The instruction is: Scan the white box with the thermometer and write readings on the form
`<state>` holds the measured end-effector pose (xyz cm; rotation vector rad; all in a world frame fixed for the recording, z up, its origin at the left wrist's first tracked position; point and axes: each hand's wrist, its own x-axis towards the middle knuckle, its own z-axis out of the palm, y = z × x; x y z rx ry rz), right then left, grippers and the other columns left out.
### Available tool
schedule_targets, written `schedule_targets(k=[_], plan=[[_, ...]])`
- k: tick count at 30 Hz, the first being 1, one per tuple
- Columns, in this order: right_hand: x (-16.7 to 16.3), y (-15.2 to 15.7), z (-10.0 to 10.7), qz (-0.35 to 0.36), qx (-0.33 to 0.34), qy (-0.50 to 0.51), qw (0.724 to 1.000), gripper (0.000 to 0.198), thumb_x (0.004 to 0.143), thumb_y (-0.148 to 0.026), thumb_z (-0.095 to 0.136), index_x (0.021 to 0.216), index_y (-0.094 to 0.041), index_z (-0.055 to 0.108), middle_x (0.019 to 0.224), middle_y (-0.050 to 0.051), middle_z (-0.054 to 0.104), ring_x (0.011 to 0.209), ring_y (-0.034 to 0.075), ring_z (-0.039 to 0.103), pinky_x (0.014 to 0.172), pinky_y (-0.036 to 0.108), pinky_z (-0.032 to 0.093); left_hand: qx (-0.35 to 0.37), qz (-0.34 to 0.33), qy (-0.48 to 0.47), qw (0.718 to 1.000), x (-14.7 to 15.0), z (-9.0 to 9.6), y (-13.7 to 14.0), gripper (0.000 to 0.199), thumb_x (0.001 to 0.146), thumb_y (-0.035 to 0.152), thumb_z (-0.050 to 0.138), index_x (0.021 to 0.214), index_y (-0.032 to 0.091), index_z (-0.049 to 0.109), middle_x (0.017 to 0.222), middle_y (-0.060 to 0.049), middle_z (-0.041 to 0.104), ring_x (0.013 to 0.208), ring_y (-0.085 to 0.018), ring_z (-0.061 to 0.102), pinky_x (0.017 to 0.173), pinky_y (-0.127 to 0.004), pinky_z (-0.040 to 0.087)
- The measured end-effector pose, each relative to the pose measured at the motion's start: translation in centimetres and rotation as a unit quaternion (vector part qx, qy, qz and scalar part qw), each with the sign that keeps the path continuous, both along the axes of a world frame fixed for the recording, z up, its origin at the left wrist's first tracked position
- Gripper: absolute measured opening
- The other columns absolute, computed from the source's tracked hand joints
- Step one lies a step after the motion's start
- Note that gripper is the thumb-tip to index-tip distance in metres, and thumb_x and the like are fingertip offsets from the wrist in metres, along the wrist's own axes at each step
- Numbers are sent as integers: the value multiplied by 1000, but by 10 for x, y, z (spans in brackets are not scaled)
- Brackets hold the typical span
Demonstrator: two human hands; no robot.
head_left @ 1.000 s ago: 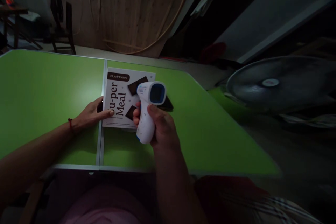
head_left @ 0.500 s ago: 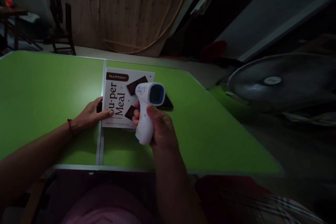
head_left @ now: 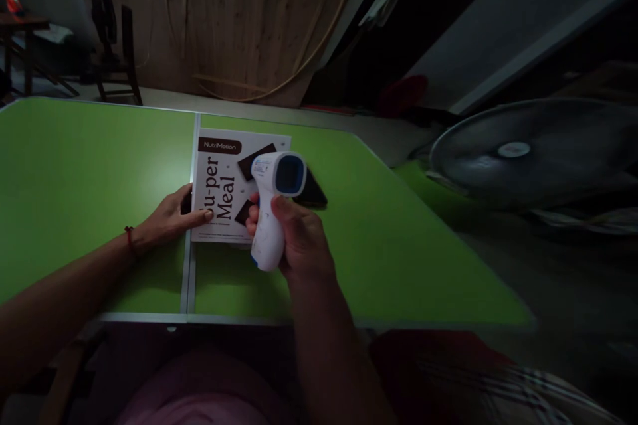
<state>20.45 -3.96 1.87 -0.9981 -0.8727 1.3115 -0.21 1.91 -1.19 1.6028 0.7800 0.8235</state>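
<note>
My right hand [head_left: 299, 232] is wrapped round the grip of a white and blue infrared thermometer [head_left: 269, 226], its dark screen facing me. The thermometer is over the right part of a white box [head_left: 219, 192] printed "NutriMotion" and "Meal", and hides some of its front. My left hand [head_left: 174, 216] grips the left edge of that box, thumb on the printed face and the other fingers out of sight behind it. A dark flat thing, perhaps a phone [head_left: 315, 189], shows behind the thermometer on the table.
The green folding table [head_left: 119, 166] has a metal seam near its middle. At the right stands a large round metal fan or lid-like disc [head_left: 468, 153]. A wooden chair [head_left: 128, 56] and a small table [head_left: 24, 23] are at the far left. Checked cloth [head_left: 523, 385] lies at lower right.
The thermometer in my right hand has shifted slightly left and up over the box, showing more of the dark flat thing. My left hand keeps its hold on the box.
</note>
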Motion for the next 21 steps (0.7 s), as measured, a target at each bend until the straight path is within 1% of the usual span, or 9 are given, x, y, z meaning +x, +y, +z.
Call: schedule_targets(k=[3, 9, 13, 15, 17, 19, 21], plan=[[2, 0, 1, 2, 4, -5, 1000, 49, 58, -62, 84, 78, -19, 70, 65, -1, 64, 55, 12, 57, 53, 29, 51, -2, -4, -4, 1000, 0, -1, 0, 60, 82, 50, 75, 124, 12, 52, 126, -20, 65, 111, -34, 68, 87, -53, 62], [9, 1, -3, 19, 11, -24, 999, 50, 60, -60, 84, 84, -18, 71, 69, 0, 67, 55, 12, 57, 50, 27, 48, 3, -4, -1, 1000, -1, 1, 0, 58, 82, 50, 75, 121, 13, 53, 127, -19, 64, 110, -33, 67, 88, -53, 62], [19, -1, -8, 16, 24, -1, 1000, 50, 61, -59, 84, 88, -18, 71, 68, -1, 64, 55, 11, 56, 50, 26, 48, -11, 6, 4, 1000, 0, 2, -1, 58, 81, 49, 76, 119, 13, 52, 128, -20, 64, 110, -33, 68, 88, -53, 62], [27, -3, -11, -5, 29, 12, 999, 53, 60, -61, 84, 91, -19, 72, 68, -1, 63, 55, 11, 56, 51, 26, 48, -19, 12, 6, 1000, 0, 1, -1, 59, 80, 51, 75, 118, 13, 51, 129, -20, 63, 110, -33, 68, 88, -53, 62], [36, -5, -15, -47, 33, 7, 998, 52, 62, -62, 82, 91, -20, 71, 69, -2, 63, 57, 12, 57, 53, 27, 50, -24, 21, 8, 999, 1, 0, -1, 62, 79, 53, 75, 119, 12, 50, 128, -21, 63, 110, -34, 67, 87, -54, 61], [45, -6, -20, -94, 36, -12, 995, 48, 66, -62, 80, 90, -21, 70, 72, -1, 66, 63, 15, 62, 60, 30, 55, -22, 28, 6, 999, 1, -1, -1, 64, 79, 54, 75, 119, 11, 50, 128, -21, 62, 111, -34, 67, 88, -54, 61], [54, -6, -24, -111, 27, -32, 993, 48, 70, -65, 76, 89, -22, 69, 78, 2, 70, 74, 19, 68, 70, 36, 59, -18, 29, 4, 999, 2, -1, 0, 63, 79, 53, 75, 119, 11, 51, 129, -22, 62, 111, -35, 67, 87, -54, 61]])
